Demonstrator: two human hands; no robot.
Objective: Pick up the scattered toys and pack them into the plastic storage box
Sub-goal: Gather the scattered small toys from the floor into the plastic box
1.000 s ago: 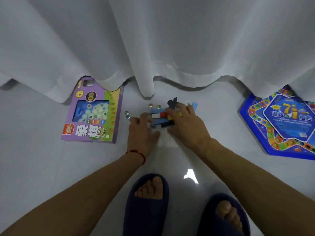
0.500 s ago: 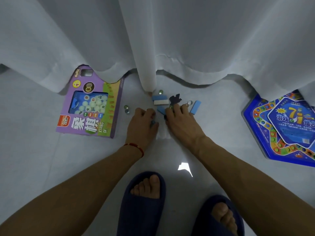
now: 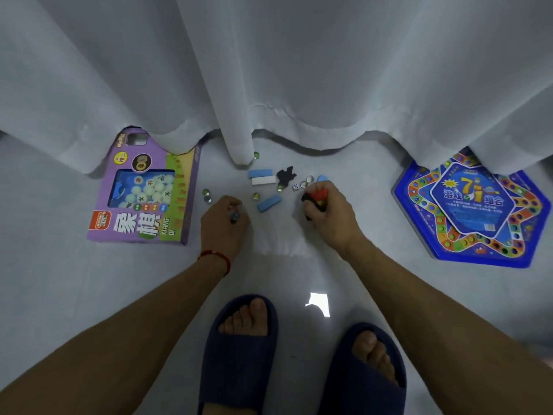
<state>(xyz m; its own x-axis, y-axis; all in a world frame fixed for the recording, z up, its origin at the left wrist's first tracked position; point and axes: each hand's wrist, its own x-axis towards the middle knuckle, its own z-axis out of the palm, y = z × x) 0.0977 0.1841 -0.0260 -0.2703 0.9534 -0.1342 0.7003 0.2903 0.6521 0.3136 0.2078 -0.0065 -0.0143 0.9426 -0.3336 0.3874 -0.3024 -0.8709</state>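
Small toys lie scattered on the grey floor by the curtain hem. My right hand (image 3: 327, 206) grips a bundle of red, black and yellow blocks (image 3: 314, 199). My left hand (image 3: 223, 220) is curled around a dark marble (image 3: 234, 217). Between the hands lies a blue block (image 3: 269, 203). Farther back sit another blue block (image 3: 259, 173), a white block (image 3: 263, 180), a black toy piece (image 3: 285, 176), a white die (image 3: 295, 187) and several glass marbles (image 3: 306, 181). No plastic storage box is in view.
A purple chess-set box (image 3: 143, 193) lies to the left, with two marbles (image 3: 206, 195) beside it. A blue hexagonal game board box (image 3: 472, 211) lies at the right. The white curtain (image 3: 269, 70) hangs to the floor behind. My feet in dark slippers (image 3: 239, 351) stand below.
My hands have drawn apart and back from the pile. The right hand lifted away holding coloured blocks, uncovering a blue block, a die and marbles. The left hand closed on a marble.
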